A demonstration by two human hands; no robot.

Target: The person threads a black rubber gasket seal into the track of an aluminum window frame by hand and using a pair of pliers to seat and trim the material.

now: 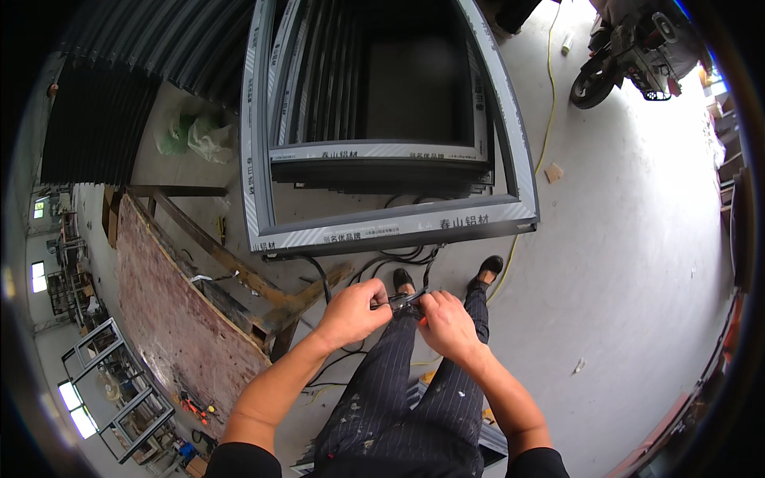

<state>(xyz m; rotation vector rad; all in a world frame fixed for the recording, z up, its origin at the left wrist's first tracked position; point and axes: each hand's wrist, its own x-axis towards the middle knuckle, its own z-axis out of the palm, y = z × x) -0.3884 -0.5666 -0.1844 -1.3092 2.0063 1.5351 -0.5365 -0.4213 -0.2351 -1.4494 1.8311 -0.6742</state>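
In front of my thighs, both hands work close together on a small dark piece with a metallic glint, too small to name for sure. My left hand pinches its left end, fingers curled. At its right end my right hand is closed, and a bit of orange shows below the fingers. A black cord or strap runs from under the near edge of the window frame toward my left hand. Another dark strand comes down to my right hand. Grey frames with printed film stand stacked behind.
A worn reddish board on a metal stand lies to the left. Black cables loop on the floor under the frames. A yellow cable runs along the right. A motorbike stands far right; dark profiles are piled far left.
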